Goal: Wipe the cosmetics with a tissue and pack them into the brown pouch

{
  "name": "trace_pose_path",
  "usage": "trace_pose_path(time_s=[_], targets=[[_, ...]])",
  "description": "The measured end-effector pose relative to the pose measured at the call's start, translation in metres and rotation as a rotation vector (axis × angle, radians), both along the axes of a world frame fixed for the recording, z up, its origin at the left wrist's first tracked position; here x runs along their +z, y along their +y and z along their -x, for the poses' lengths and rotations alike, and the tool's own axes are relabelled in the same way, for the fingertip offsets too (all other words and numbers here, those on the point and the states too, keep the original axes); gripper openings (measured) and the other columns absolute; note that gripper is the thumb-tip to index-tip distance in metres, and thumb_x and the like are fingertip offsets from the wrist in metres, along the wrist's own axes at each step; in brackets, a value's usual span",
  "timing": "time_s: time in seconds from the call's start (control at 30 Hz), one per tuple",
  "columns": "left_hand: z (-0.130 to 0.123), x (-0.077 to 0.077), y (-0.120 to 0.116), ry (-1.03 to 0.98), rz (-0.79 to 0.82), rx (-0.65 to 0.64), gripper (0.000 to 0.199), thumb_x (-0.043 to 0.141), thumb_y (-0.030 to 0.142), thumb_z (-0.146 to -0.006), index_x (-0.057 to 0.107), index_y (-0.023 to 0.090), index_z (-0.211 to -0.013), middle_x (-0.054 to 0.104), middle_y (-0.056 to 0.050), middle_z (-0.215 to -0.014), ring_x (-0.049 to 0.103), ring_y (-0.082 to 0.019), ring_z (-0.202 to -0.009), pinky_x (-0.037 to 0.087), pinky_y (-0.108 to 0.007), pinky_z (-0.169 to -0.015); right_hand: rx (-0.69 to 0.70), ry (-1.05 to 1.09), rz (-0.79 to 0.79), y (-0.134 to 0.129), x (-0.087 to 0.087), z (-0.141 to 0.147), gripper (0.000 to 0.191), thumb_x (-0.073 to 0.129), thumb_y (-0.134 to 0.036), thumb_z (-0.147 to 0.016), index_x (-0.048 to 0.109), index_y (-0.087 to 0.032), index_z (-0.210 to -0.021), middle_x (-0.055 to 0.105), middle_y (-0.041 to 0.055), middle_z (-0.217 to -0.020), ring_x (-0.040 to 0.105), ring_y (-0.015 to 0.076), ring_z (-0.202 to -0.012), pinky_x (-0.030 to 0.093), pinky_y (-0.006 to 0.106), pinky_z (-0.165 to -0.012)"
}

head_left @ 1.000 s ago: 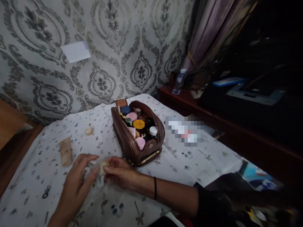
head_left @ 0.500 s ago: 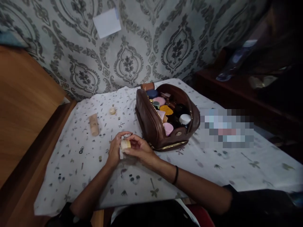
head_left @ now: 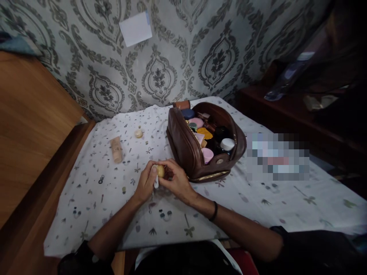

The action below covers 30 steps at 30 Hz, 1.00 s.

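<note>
No lettering could be read. The beige tube (head_left: 116, 150) bore faint dark marks on its front, too small to make out. The bottle (head_left: 288, 76) at the right carried a pale label, blurred past reading. Coarse pixel blocks (head_left: 278, 156) hid any print beside the brown bag (head_left: 186, 149). Whether the held yellowish jar (head_left: 161, 171) had markings could not be told.
</note>
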<state>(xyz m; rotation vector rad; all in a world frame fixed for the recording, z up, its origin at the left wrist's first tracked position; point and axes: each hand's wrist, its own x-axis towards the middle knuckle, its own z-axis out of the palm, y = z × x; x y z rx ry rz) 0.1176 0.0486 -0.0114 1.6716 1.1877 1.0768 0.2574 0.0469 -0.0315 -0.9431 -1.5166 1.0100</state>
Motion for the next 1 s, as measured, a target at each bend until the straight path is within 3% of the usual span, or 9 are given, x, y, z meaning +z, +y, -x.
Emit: trace_pose_path(time_s=[0.2, 0.43, 0.57, 0.67, 0.77, 0.87, 0.93, 1.0], targets=[[0.004, 0.000, 0.004, 0.013, 0.028, 0.089, 0.063, 0.029, 0.077, -0.091, 0.056, 0.022, -0.076, 0.060, -0.002, -0.071, 0.054, -0.019, -0.070, 0.047, -0.032, -0.070, 0.041, -0.001, -0.021, -0.001, -0.003, 0.000, 0.045, 0.067, -0.014, -0.077, 0.064, -0.022, -0.122, 0.057, 0.0029, -0.098, 0.058, 0.0152, -0.085, 0.050, 0.027, -0.072], [0.003, -0.003, 0.004, -0.040, 0.073, 0.155, 0.065, 0.034, 0.080, -0.087, 0.048, 0.021, -0.064, 0.049, 0.001, -0.058, 0.045, -0.015, -0.059, 0.039, -0.028, -0.058, -0.025, -0.021, -0.071, -0.002, 0.005, -0.003, 0.034, 0.076, -0.017, -0.073, 0.068, -0.022, -0.106, 0.059, 0.0017, -0.092, 0.057, 0.0157, -0.082, 0.046, 0.025, -0.065], [0.006, -0.003, 0.005, 0.016, 0.026, 0.204, 0.065, 0.034, 0.078, -0.089, 0.049, 0.020, -0.064, 0.048, 0.002, -0.058, 0.044, -0.014, -0.059, 0.036, -0.027, -0.057, -0.008, -0.004, 0.000, -0.005, 0.007, -0.002, 0.030, 0.074, -0.022, -0.074, 0.062, -0.022, -0.102, 0.064, 0.0015, -0.093, 0.060, 0.0156, -0.080, 0.047, 0.024, -0.063], [0.009, -0.004, 0.006, 0.026, -0.037, 0.273, 0.061, 0.032, 0.073, -0.093, 0.052, 0.020, -0.071, 0.048, 0.002, -0.063, 0.046, -0.015, -0.062, 0.038, -0.027, -0.059, 0.002, 0.002, 0.087, -0.005, 0.003, 0.002, 0.028, 0.070, -0.025, -0.076, 0.057, -0.022, -0.101, 0.065, -0.0004, -0.089, 0.063, 0.0145, -0.074, 0.048, 0.025, -0.064], [0.012, -0.007, 0.006, 0.014, -0.116, 0.296, 0.050, 0.031, 0.065, -0.097, 0.053, 0.021, -0.087, 0.049, 0.002, -0.071, 0.048, -0.015, -0.066, 0.042, -0.026, -0.063, -0.022, -0.046, 0.079, -0.004, -0.002, 0.004, 0.026, 0.069, -0.020, -0.074, 0.058, -0.021, -0.098, 0.065, 0.0009, -0.092, 0.064, 0.0165, -0.081, 0.050, 0.027, -0.069], [0.013, -0.011, 0.004, 0.076, -0.228, 0.183, 0.041, 0.033, 0.055, -0.101, 0.051, 0.020, -0.114, 0.059, -0.004, -0.099, 0.058, -0.019, -0.091, 0.048, -0.031, -0.083, -0.043, -0.149, 0.020, -0.001, -0.003, 0.003, 0.029, 0.066, -0.012, -0.071, 0.062, -0.020, -0.099, 0.064, 0.0032, -0.095, 0.063, 0.0191, -0.087, 0.051, 0.030, -0.075], [0.013, -0.013, 0.004, 0.169, -0.332, 0.055, 0.041, 0.041, 0.048, -0.100, 0.046, 0.019, -0.128, 0.055, -0.010, -0.120, 0.055, -0.023, -0.112, 0.045, -0.037, -0.097, -0.058, -0.197, -0.008, 0.000, -0.004, 0.001, 0.033, 0.063, -0.008, -0.070, 0.063, -0.020, -0.100, 0.064, 0.0043, -0.095, 0.063, 0.0204, -0.089, 0.051, 0.033, -0.079], [0.014, -0.014, 0.005, 0.288, -0.420, -0.053, 0.045, 0.050, 0.042, -0.097, 0.043, 0.018, -0.134, 0.052, -0.013, -0.127, 0.051, -0.025, -0.120, 0.041, -0.040, -0.103, -0.075, -0.196, 0.001, 0.000, -0.005, -0.001, 0.037, 0.062, -0.007, -0.070, 0.062, -0.020, -0.104, 0.065, 0.0044, -0.095, 0.064, 0.0207, -0.088, 0.051, 0.034, -0.080]])
